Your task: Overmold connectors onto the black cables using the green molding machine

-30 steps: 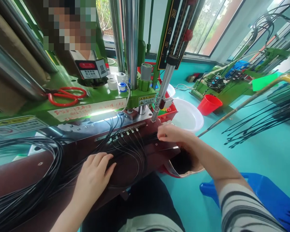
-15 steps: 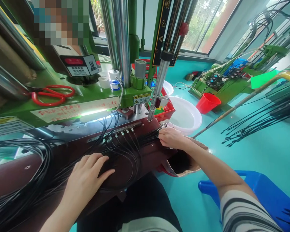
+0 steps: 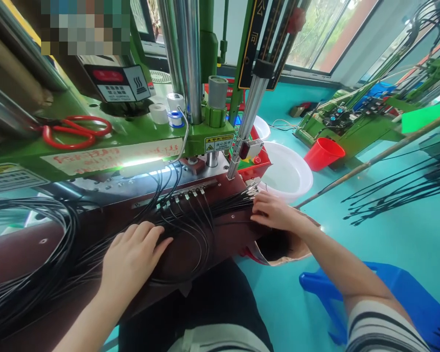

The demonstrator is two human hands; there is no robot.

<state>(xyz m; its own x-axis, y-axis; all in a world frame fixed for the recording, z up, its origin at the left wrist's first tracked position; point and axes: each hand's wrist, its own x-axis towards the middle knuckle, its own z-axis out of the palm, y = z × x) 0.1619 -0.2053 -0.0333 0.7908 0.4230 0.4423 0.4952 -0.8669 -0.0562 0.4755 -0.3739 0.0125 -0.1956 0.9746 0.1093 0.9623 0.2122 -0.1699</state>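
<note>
A thick bundle of thin black cables (image 3: 223,208) runs along the dark red bench (image 3: 227,237), with bare metal ends (image 3: 250,189) at its right end. My right hand (image 3: 273,212) is closed beside those ends, its fingers pinched on what looks like a single black cable. My left hand (image 3: 134,252) rests over the cables further left, thumb apart from the fingers and nothing visibly gripped; its fingertips are partly hidden. Between the hands, several cables with small metal connectors (image 3: 186,197) sit in a row along a strip and loop toward me.
A green press (image 3: 132,142) stands behind the bench, red-handled scissors (image 3: 77,132) lying on it. Coiled cables (image 3: 64,254) fill the bench's left. An open bag-lined container (image 3: 300,244) is below my right forearm, a white tub (image 3: 289,171) beyond it. A blue stool (image 3: 399,288) stands at right.
My right hand has shifted slightly right and away from the bundle's metal ends, which now show more. The left hand stays nearly in place. The view has tilted a little.
</note>
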